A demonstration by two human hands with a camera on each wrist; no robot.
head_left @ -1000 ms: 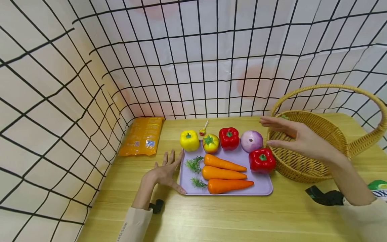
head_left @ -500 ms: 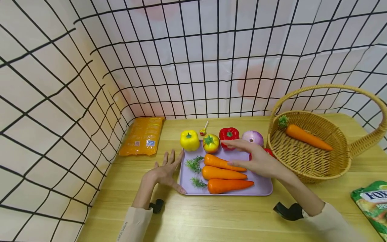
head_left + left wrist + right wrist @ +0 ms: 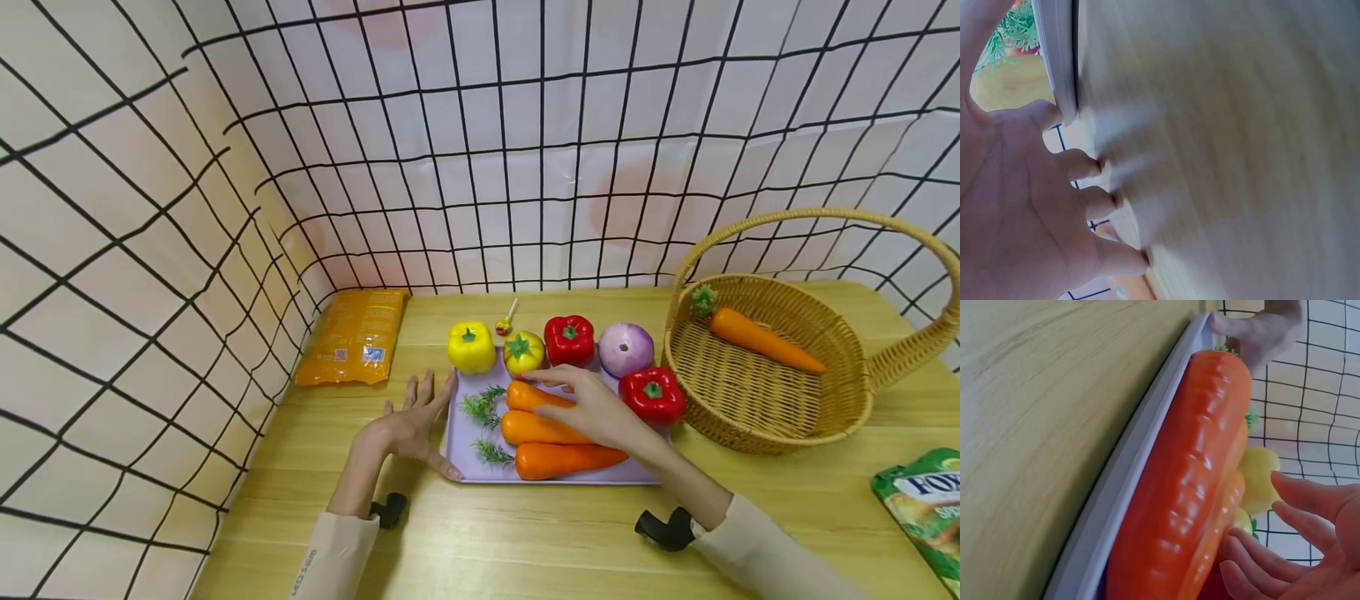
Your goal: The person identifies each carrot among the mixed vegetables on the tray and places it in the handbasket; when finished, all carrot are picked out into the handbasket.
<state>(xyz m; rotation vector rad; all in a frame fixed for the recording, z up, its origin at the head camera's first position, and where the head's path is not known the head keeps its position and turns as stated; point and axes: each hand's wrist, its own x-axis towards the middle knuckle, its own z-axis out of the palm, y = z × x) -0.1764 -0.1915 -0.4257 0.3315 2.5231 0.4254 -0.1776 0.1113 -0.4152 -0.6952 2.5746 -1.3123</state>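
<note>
Three orange carrots (image 3: 572,459) with green tops lie side by side on a lilac tray (image 3: 480,477). Over the upper two hovers my right hand (image 3: 600,412), fingers loosely bent and thumb apart; in the right wrist view nothing is between them. My left hand (image 3: 405,429) is spread at the tray's left edge, thumb and fingertips touching it or the table beside it. Along the tray's back stand a yellow bell pepper (image 3: 471,348), a yellow-red tomato (image 3: 523,354), a red bell pepper (image 3: 568,340) and a purple onion (image 3: 626,350). Another red bell pepper (image 3: 651,397) sits at the right.
A wicker basket (image 3: 720,425) with a tall handle stands right of the tray, with one carrot (image 3: 765,338) inside. An orange packet (image 3: 352,337) lies at the left, a lollipop (image 3: 506,319) behind the tray, a green packet (image 3: 926,508) at the right. Gridded cloth walls surround the table.
My right hand has moved left from above the basket to above the carrots on the tray, uncovering the carrot in the basket. The left hand has stayed at the tray's edge.
</note>
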